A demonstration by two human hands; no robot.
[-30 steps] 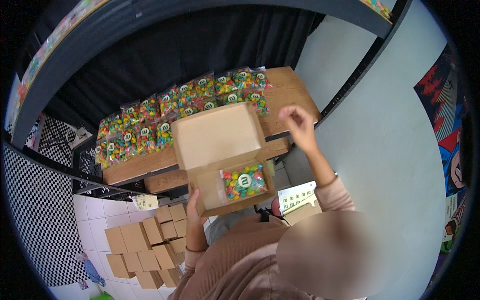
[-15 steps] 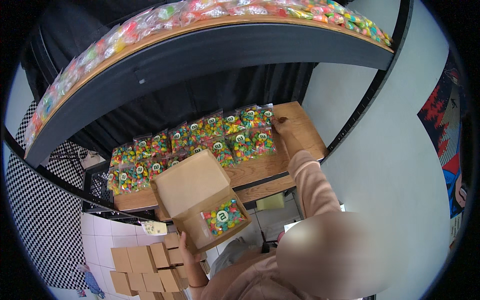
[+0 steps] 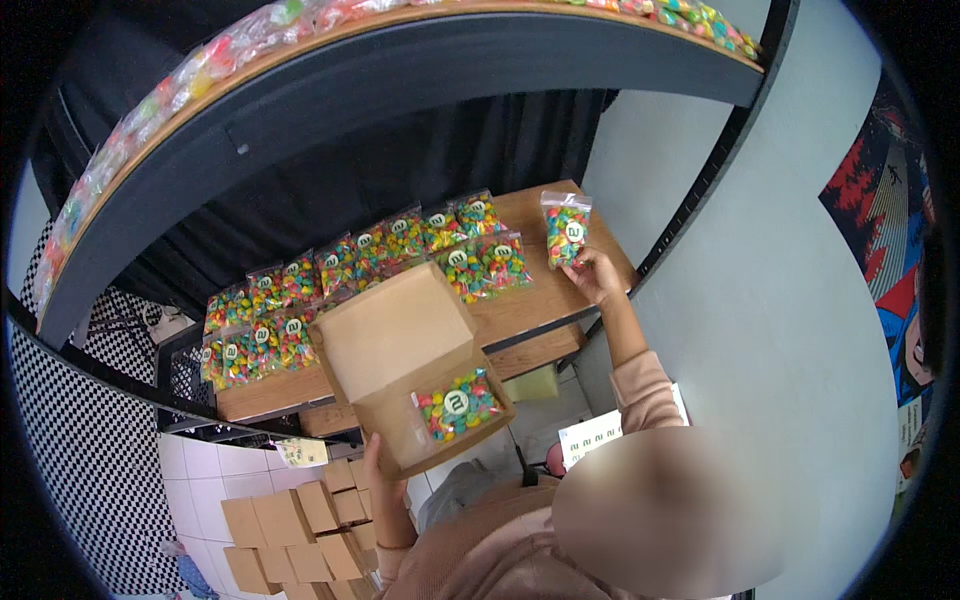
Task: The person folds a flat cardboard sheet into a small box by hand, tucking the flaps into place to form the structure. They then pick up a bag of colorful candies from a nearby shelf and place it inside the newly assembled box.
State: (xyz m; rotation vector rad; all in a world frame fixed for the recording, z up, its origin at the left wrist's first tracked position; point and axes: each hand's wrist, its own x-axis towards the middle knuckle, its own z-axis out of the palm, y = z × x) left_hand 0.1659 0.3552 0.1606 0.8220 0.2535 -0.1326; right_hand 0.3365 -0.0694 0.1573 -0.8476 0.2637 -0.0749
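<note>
1. R hand (image 3: 595,275): fingers pinched on lower edge of a clear candy bag (image 3: 566,228), holding it upright just above the far R end of the wooden shelf (image 3: 520,318). Bag is full of multicoloured sweets w/ a round white-green sticker on front.
2. L hand (image 3: 378,470): fingers clasped on near L corner of an open cardboard box (image 3: 400,372), thumb on the front edge. Box held tilted in the air, in front of the shelf.
3. Box lid flap stands open toward the shelf; inside lies one bag of the same sweets (image 3: 457,403), at the R side of the box, sticker up.
4. Shelf: rows of same candy bags (image 3: 350,275) lying flat, overlapping, from L end to approx. the middle-R; held bag is just R of the last ones, apart from them.
5. Upper shelf (image 3: 400,70) curves overhead, dark front edge, more candy bags along its top.
6. Below L: stack of small closed cardboard boxes (image 3: 290,525) on white tiled floor.
7. Behind shelves: black curtain (image 3: 400,170). R side: pale wall (image 3: 770,300).
</note>
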